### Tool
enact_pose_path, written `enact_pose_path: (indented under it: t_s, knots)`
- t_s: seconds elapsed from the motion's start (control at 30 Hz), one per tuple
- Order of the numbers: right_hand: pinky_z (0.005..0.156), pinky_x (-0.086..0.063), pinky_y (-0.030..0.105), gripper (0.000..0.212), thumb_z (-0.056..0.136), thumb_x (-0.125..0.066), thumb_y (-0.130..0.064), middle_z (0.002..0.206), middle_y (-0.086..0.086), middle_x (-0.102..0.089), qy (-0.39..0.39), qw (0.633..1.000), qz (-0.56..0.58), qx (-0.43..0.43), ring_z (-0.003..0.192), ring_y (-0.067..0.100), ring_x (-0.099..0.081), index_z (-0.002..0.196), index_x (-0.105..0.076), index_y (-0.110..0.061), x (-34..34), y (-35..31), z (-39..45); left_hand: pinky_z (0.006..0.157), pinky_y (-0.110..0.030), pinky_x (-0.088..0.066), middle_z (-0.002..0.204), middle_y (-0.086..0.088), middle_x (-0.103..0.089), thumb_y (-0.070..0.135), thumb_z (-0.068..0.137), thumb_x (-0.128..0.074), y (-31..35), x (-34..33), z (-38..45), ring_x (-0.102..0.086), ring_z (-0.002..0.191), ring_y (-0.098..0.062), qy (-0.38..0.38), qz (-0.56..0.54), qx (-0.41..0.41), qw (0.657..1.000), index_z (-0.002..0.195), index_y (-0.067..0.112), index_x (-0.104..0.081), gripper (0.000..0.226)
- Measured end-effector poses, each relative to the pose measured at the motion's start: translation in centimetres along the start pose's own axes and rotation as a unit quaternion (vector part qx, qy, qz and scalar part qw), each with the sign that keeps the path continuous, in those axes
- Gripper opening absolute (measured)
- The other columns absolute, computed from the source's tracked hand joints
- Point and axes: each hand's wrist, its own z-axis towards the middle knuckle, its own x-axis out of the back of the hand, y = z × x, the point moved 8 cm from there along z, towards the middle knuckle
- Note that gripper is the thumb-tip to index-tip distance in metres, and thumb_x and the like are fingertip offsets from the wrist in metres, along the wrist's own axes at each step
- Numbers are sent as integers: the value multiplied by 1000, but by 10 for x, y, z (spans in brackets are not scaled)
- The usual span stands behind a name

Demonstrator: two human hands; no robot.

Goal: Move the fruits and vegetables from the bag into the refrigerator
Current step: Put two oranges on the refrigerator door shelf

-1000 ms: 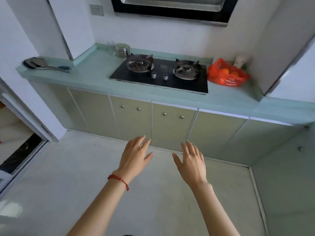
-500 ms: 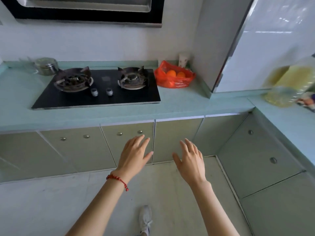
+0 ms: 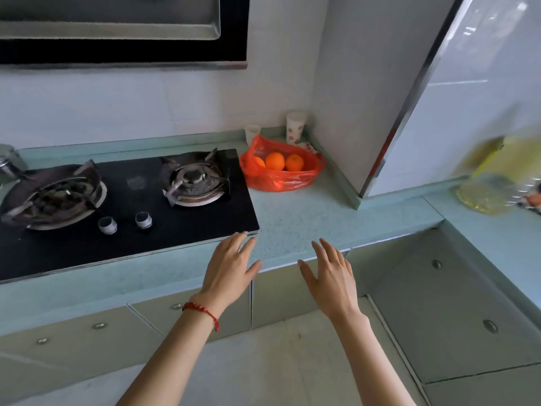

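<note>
An orange-red plastic bag (image 3: 281, 180) lies open on the pale green counter (image 3: 307, 218), in the back corner right of the stove. Three oranges (image 3: 275, 161) show inside it. A white refrigerator (image 3: 474, 98) with a metal edge stands at the right. My left hand (image 3: 231, 271), with a red string at the wrist, hovers over the counter's front edge, fingers spread and empty. My right hand (image 3: 330, 273) is beside it, also spread and empty. Both hands are well short of the bag.
A black two-burner gas stove (image 3: 126, 200) fills the counter's left part, with a range hood (image 3: 117, 27) above. Two paper cups (image 3: 295, 127) stand behind the bag. A blurred bottle of yellow oil (image 3: 494, 177) sits on the right counter. Cabinet doors (image 3: 456, 306) run below.
The view has moved closer to the counter and turned right. The bag now looks larger and nearer. Both hands stay spread and empty, now over the counter's front edge.
</note>
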Motion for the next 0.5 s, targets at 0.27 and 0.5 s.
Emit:
enact_pose_path:
  t_s: [0.27, 0.5]
  knots:
    - [103, -35, 42, 61, 91, -39, -51, 139, 14, -46, -19, 1000, 25, 3, 130, 30, -42, 132, -47, -7, -29, 33, 122, 96, -47, -42, 122, -22, -58, 26, 79, -69, -21, -38, 119, -54, 114, -37, 6, -24, 9, 1000, 119, 0, -57, 50]
    - [101, -39, 42, 52, 90, -53, -38, 137, 13, -49, -38, 997, 60, 31, 126, 30, -45, 132, -46, -8, -51, 62, 242, 102, -42, -37, 133, -16, -49, 30, 85, -61, -30, -72, 229, -47, 122, -32, -5, -54, 36, 998, 128, 6, -49, 51]
